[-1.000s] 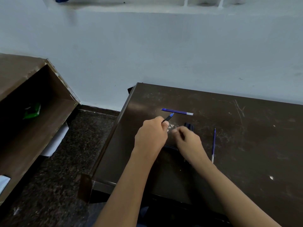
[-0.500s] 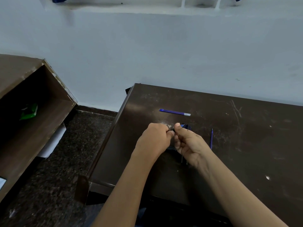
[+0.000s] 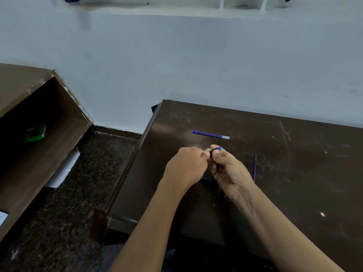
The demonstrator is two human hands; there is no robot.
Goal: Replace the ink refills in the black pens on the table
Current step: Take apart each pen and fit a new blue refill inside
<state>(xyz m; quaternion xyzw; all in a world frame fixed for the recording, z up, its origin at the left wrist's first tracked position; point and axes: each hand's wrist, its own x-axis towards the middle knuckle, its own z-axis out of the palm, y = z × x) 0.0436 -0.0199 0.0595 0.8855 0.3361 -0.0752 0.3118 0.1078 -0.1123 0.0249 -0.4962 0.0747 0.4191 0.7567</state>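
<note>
Pinching from both ends, left hand (image 3: 186, 165) and right hand (image 3: 229, 169) hold 1 black pen (image 3: 215, 150) just above the table (image 3: 294, 183), blue tip poking out. 2 loose blue refills lie apart: far refill (image 3: 210, 134), right-side refill (image 3: 254, 167).

Black pen (image 3: 216, 149) pinched between left hand (image 3: 186, 166) and right hand (image 3: 229, 169), blue tip poking out rightward, up off the worktop (image 3: 294, 173). Far blue refill (image 3: 210, 134) flat, crosswise, clear end rightward. Right blue refill (image 3: 254, 168) flat, nearly lengthwise, tip pointing away.
</note>
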